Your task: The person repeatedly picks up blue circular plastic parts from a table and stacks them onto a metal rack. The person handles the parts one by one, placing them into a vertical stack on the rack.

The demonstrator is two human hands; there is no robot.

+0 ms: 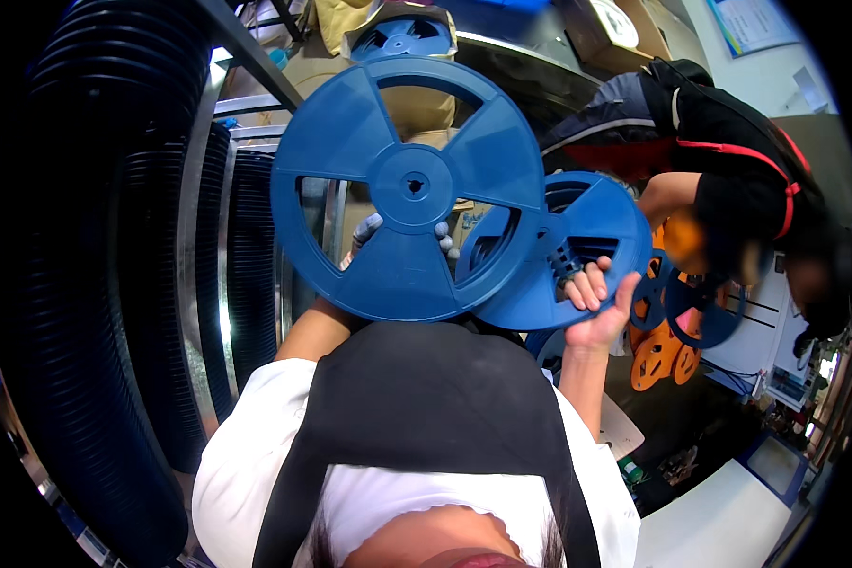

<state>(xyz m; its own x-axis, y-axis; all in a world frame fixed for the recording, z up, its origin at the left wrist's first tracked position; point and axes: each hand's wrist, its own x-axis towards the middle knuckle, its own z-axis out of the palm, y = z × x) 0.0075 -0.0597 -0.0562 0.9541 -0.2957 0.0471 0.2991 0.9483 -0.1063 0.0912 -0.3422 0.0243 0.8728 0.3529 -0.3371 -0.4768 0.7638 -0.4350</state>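
A large blue plastic reel (pixel 331 133) with wedge-shaped windows is held up in front of me. My left hand (pixel 366 230) is mostly hidden behind it. Grey-covered fingertips show through two windows, one on each side of the lower spoke. To the right, partly behind the first, is another blue reel (pixel 592 222), tilted. My right hand (pixel 598 305) grips its lower right rim, with bare fingers curled into a window and the thumb outside. Ribbed dark parts show inside this second reel; whether it is one reel or several together I cannot tell.
Tall stacks of dark discs (pixel 76 312) stand along metal rack posts (pixel 208 237) on the left. At the top, a bag (pixel 355 43) holds another blue reel. A co-worker (pixel 729 142) bends in at the upper right, near orange reels (pixel 651 364). A white tabletop (pixel 719 516) lies lower right.
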